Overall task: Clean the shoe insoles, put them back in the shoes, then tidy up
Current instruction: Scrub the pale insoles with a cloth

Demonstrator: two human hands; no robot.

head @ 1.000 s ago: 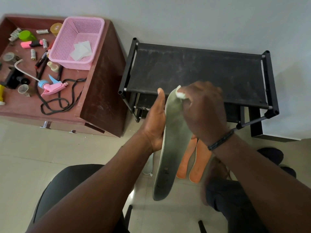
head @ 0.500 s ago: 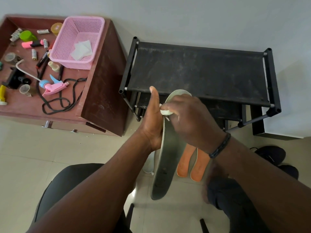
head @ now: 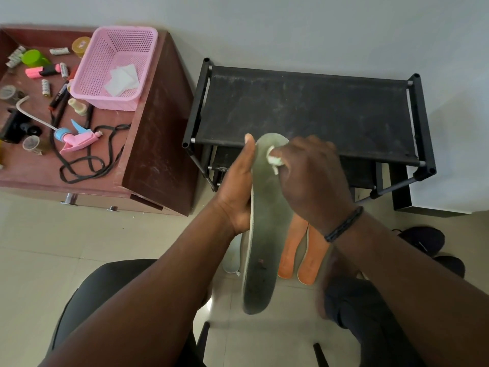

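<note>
Nearest the camera, two bare forearms reach forward over dark-trousered knees and a dark chair seat (head: 87,295); a black bracelet (head: 344,227) circles the right wrist. Between the knees a long grey-green insole (head: 264,247) stands almost upright, heel end down, toe end up, a few dark specks near its heel. The left hand (head: 238,192) holds it from the left side, palm against the edge and thumb lying straight up along it; the fingers behind are hidden, so how far that grip wraps round I cannot tell. The right hand (head: 315,178) has its grip curled tight on a small white wad (head: 275,161), pressed to the insole's face just below the toe. On the tiled floor (head: 39,247) behind the insole lie two orange insoles (head: 301,250) side by side, touching or nearly so; a pale insole (head: 232,256) shows partly at the left of them. To the right, near the wall, sits a dark shoe (head: 423,239), partly cut off by the arm. Further off stands a black rack (head: 304,115) with a dusty fabric top, against the wall. To the left is a brown table (head: 156,165); on it lie a black cord (head: 87,165), a pink spray head (head: 79,140), markers and small bottles; at its far side a pink basket (head: 116,67) holds white wipes (head: 121,80).
</note>
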